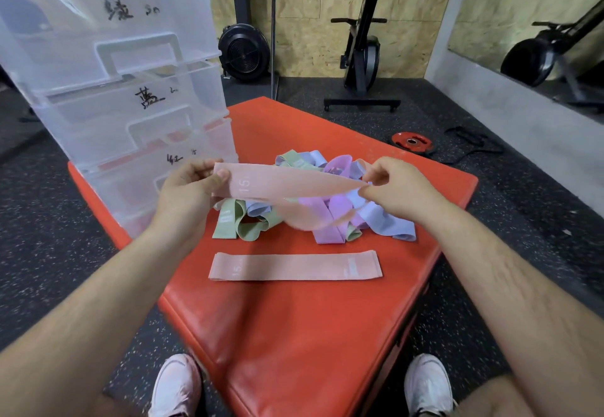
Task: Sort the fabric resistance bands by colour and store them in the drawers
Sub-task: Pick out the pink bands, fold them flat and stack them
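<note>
A pink band [287, 184] is held up at the centre of the frame, its long axis running left to right and dipping a little toward the right end. The printed "15" sits near its left end, turned on its side. The left hand [189, 187] pinches that left end in a narrow grip, thumb on the near face and curled fingers behind. The right hand [392, 187] pinches the right end the same way, where the fabric narrows to a point. The band's lower layer sags in a loose curve just over the pile of bands [330, 230] — green, lilac and pale blue loops tangled together on the red padded surface [294, 335]. Below the pile, toward the bottom of the frame, a second pink band [294, 266] lies flat on the surface, long axis also left to right, apart from the pile. The clear plastic drawers [114, 57] stand stacked at the upper left, on the surface's left corner, each front marked with handwriting; the left hand is just in front of the lowest ones. A red weight plate [412, 142] lies on the dark floor at the upper right of the surface.
</note>
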`<state>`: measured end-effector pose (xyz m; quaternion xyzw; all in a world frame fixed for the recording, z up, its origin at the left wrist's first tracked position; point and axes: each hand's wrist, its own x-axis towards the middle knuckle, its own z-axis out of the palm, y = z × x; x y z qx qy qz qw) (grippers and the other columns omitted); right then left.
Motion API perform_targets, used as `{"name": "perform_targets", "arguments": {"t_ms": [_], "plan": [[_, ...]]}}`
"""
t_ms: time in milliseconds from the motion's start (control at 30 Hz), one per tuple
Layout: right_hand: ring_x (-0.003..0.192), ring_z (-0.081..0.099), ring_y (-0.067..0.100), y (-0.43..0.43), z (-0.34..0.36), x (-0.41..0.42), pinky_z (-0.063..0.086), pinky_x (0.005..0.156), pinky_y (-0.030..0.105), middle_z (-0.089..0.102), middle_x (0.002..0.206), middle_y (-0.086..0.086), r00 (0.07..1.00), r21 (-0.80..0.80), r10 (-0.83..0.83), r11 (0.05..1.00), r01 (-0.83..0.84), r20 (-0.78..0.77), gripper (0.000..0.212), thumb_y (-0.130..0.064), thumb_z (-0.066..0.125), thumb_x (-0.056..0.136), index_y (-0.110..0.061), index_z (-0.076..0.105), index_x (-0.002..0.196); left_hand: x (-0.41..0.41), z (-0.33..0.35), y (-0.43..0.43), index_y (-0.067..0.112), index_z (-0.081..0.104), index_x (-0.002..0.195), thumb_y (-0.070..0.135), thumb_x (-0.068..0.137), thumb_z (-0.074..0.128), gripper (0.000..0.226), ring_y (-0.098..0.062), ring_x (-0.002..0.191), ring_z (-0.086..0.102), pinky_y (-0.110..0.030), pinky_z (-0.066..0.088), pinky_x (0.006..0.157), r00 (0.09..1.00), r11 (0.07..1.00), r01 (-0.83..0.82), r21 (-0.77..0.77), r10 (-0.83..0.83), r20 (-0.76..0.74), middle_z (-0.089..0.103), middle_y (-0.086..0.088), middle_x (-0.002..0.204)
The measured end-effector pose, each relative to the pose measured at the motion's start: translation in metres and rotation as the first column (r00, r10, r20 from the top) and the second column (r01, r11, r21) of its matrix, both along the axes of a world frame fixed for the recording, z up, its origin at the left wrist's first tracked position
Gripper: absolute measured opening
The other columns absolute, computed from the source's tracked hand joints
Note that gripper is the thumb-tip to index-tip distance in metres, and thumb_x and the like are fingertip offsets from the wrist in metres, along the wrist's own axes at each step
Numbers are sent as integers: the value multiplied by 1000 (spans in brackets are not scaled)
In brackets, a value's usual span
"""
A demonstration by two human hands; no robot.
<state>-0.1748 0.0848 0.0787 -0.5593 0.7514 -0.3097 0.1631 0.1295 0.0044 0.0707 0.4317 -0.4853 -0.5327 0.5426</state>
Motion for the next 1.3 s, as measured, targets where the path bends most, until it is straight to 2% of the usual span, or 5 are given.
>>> {"name": "perform_targets", "arguments": {"t_ms": [200, 467, 833, 1033, 1300], "plan": [[92, 75, 29, 5, 3, -1, 62, 78, 34, 77, 96, 17, 812, 162, -50, 985, -55, 582, 18, -8, 74, 88, 3, 73, 101, 2, -1, 2, 14, 62, 92, -3, 93, 61, 17, -5, 64, 64, -22, 52, 67, 998, 1000, -18, 8, 18, -55, 65, 10, 67], [109, 69, 26, 6, 7, -10, 57, 89, 29, 72, 117, 18, 614, 55, 148, 953, -299, 775, 27, -8, 59, 97, 2, 68, 120, 11, -4, -9, 10, 62, 106, 2, 95, 60, 14, -16, 78, 63, -17, 56, 59, 996, 992, -63, 112, 69, -48, 66, -5, 92], [75, 69, 4, 15, 3, -15, 50, 58, 12, 73, 95, 1, 834, 40, 154, 978, -206, 529, 19, -3, 63, 95, -9, 74, 109, 40, -27, -25, 24, 72, 99, 12, 81, 73, 22, -26, 92, 62, -45, 46, 89, 993, 986, -13, 169, -6, 115, 71, -12, 114], [100, 65, 2, 20, -13, -20, 50, 81, 17, 67, 115, -11, 958, 113, 107, 984, -141, 266, 31, -7, 73, 86, -27, 72, 109, 42, -49, -11, 21, 70, 87, 2, 86, 72, 18, -15, 68, 65, -25, 55, 63, 948, 990, 9, 144, -54, 313, 66, -8, 91], [59, 51, 1, 35, -50, -3, 38, 58, 14, 60, 69, -13, 970, 308, 218, 935, -177, -104, 18, -16, 77, 80, -33, 71, 78, 49, -90, -1, 22, 70, 87, 10, 80, 79, 17, -19, 72, 57, -33, 48, 70, 752, 989, 90, 116, -144, 643, 58, -2, 75]]}}
